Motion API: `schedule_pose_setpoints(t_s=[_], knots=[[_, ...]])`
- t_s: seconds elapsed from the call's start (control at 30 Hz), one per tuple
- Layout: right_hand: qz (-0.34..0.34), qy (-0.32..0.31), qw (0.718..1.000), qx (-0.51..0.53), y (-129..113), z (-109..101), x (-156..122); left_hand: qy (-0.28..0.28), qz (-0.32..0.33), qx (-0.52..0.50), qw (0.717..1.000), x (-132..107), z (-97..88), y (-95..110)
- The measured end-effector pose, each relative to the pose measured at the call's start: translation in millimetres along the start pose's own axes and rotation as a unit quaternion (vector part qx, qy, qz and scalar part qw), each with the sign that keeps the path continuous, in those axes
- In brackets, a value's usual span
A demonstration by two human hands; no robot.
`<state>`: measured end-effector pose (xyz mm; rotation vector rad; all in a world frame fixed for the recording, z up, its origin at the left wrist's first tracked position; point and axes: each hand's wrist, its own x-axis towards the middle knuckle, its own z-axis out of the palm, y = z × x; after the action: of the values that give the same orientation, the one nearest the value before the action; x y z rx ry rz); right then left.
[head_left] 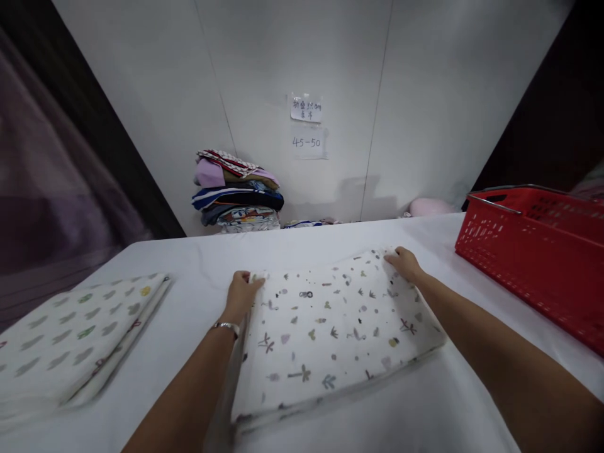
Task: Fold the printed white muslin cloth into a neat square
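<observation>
Because left hand (240,297) and right hand (406,264) pinch only the far corners of the folded tree-print cloth (330,321), left of the red plastic basket (533,264), unheld layers could slip askew.

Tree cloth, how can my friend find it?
On the white table, look left of the red basket. Find the folded tree cloth, its far corners in the left hand and right hand. Unlike the grey-blotched cloth farther left, it has tiny trees.

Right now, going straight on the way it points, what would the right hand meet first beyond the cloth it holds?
Past the patterned cloth, the right hand would probably pass over the white table and meet the wall first; depth is unclear.
</observation>
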<state>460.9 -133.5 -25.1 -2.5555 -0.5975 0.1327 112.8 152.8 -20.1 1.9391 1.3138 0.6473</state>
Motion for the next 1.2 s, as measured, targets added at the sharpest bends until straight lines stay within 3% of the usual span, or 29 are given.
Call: schedule_pose_setpoints(t_s=[0.1, 0.2, 0.4, 0.57, 0.73, 0.9, 1.07, 1.2], knots=[[0.015, -0.001, 1.000, -0.013, -6, 15, 5, -0.002, -0.027, 0.058, 0.998, 9, 11.7, -3], [0.004, 0.009, 0.999, -0.050, -3, 27, 1, -0.018, -0.041, 0.051, 0.998, 9, 11.2, -5], [-0.153, 0.091, 0.971, -0.158, 0, 40, -32, -0.091, -0.090, -0.019, 0.992, -13, -15.3, -4], [-0.322, -0.033, 0.935, -0.143, -10, 57, -88, -0.146, -0.099, -0.039, 0.984, -52, -27.5, -10], [-0.318, -0.046, 0.935, -0.152, -18, 57, -124, -0.177, -0.121, -0.067, 0.974, -94, -41.6, -21], [-0.403, -0.085, 0.901, -0.133, -17, 61, -151, -0.203, -0.118, -0.110, 0.966, -126, -53.8, -36], [-0.379, -0.081, 0.916, -0.108, -21, 59, -166, -0.171, -0.077, -0.128, 0.974, -146, -53.1, -48], [-0.405, -0.085, 0.910, -0.001, -46, 59, -193, -0.163, -0.087, -0.145, 0.972, -157, -55.7, -48]])
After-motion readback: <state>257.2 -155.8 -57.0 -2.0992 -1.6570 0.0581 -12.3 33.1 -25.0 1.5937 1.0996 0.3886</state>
